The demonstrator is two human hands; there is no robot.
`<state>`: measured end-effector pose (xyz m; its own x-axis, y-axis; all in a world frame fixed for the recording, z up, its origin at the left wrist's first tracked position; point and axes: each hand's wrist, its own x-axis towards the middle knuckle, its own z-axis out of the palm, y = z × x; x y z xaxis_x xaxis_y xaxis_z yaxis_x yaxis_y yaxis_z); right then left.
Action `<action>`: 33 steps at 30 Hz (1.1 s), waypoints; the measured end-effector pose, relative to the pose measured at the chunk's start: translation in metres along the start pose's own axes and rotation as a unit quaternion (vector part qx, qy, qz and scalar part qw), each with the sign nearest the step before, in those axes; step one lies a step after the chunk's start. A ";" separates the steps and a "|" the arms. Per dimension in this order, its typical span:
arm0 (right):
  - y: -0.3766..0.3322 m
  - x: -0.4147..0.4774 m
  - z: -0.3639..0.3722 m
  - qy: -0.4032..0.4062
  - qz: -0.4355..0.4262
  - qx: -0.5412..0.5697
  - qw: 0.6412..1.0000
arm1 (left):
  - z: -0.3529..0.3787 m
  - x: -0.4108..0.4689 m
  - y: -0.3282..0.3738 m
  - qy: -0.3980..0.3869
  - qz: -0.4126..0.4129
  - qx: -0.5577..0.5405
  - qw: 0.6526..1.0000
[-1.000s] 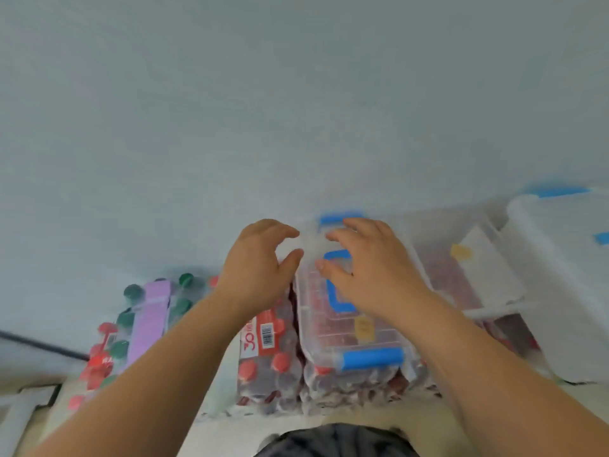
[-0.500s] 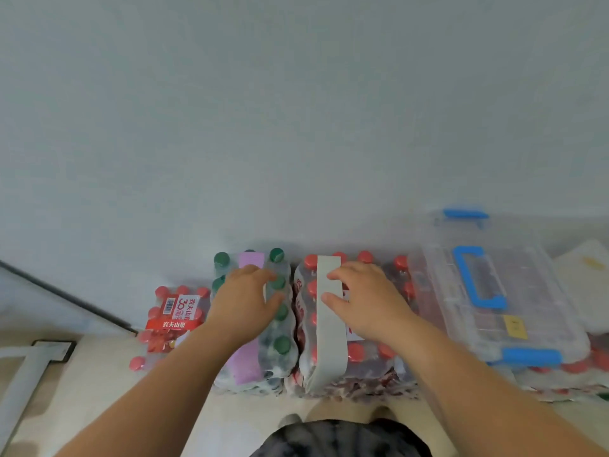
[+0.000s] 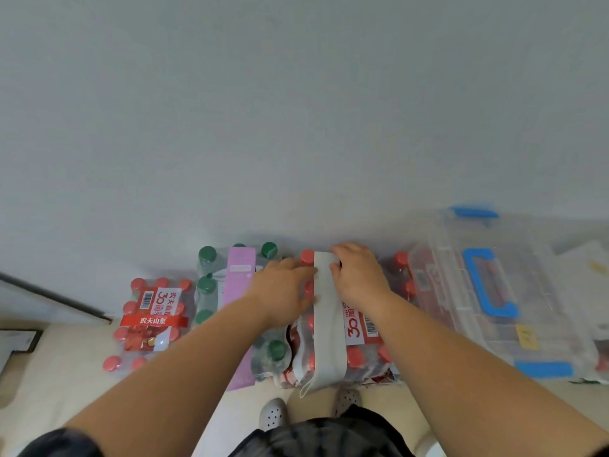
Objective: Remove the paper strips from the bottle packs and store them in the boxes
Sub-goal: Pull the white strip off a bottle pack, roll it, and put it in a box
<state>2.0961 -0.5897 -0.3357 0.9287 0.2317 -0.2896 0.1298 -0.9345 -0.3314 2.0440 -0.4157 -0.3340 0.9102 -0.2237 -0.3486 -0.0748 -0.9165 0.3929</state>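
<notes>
Your main risk is tearing the white paper strip [image 3: 324,321]; it wraps the red-capped bottle pack [image 3: 365,344] from the far edge over the top and down the near side, and a sharp upward pull at the far end alone could rip it where it bends over the caps; judge the pull gently. A second risk is dragging the pack itself; it sits tight between the green-capped pack [image 3: 211,285] on its left and the clear storage box [image 3: 527,324] on its right, so a hard tug may tip bottles or shove the neighbours.

Your left hand [image 3: 283,288] lies on the strip's left edge, fingers hidden under the palm, so I cannot tell whether it pinches the paper; your right hand [image 3: 357,275] curls at the right edge near the far end, fingers bent onto the strip, apparently pinching, though the contact is blurred.

The strip looks flat, pale and matte; its near end hangs loose in a small curl below the pack's front; the lilac strip [image 3: 240,282] on the green-capped pack is not yet removed.
</notes>
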 end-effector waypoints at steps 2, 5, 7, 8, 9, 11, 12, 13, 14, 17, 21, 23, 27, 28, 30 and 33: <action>0.002 0.009 -0.001 0.020 0.012 -0.004 1.000 | 0.003 0.005 0.004 -0.032 0.001 0.066 0.997; 0.007 0.014 -0.002 0.036 0.009 -0.004 0.999 | 0.007 0.007 0.009 -0.031 -0.006 0.079 0.996; 0.011 0.014 -0.002 0.058 0.005 0.024 0.998 | 0.008 0.005 0.008 -0.017 -0.007 0.057 0.998; 0.012 0.012 -0.003 0.069 0.002 0.043 0.997 | 0.008 0.004 0.007 -0.004 -0.006 0.030 1.000; 0.013 0.010 -0.005 0.073 -0.001 0.068 0.995 | 0.007 0.002 0.006 0.017 -0.005 -0.014 1.000; 0.014 0.001 -0.010 0.062 0.000 0.131 0.989 | 0.004 -0.004 0.006 0.077 -0.011 -0.123 0.989; 0.013 -0.005 -0.014 0.053 0.000 0.158 0.986 | 0.001 -0.008 0.007 0.109 -0.018 -0.167 0.980; 0.013 -0.012 -0.018 0.045 -0.002 0.180 0.983 | -0.003 -0.011 0.008 0.133 -0.025 -0.203 0.970; 0.012 -0.019 -0.024 0.037 -0.006 0.198 0.979 | -0.007 -0.014 0.009 0.146 -0.032 -0.233 0.961; 0.006 -0.048 -0.043 0.014 -0.039 0.257 0.966 | -0.019 -0.027 0.013 0.140 -0.024 -0.302 0.943; -0.010 -0.089 -0.070 -0.006 -0.092 0.318 0.944 | -0.035 -0.059 0.030 0.132 0.038 -0.392 0.910; -0.018 -0.106 -0.078 -0.010 -0.100 0.358 0.928 | -0.042 -0.079 0.039 0.135 0.054 -0.433 0.889; -0.028 -0.132 -0.086 0.012 -0.114 0.434 0.894 | -0.051 -0.109 0.051 0.148 0.065 -0.521 0.838; -0.031 -0.137 -0.086 0.014 -0.116 0.444 0.888 | -0.053 -0.115 0.053 0.152 0.064 -0.537 0.827; -0.034 -0.144 -0.083 0.015 -0.119 0.454 0.883 | -0.052 -0.122 0.055 0.163 0.055 -0.558 0.812; -0.039 -0.150 -0.075 0.021 -0.121 0.456 0.882 | -0.048 -0.128 0.057 0.186 0.044 -0.566 0.802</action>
<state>1.9776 -0.6081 -0.2123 0.9265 0.3666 -0.0844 0.0105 -0.2494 -0.9683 1.9426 -0.4234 -0.2264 0.9960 0.0366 -0.0816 0.0804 0.0325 0.9962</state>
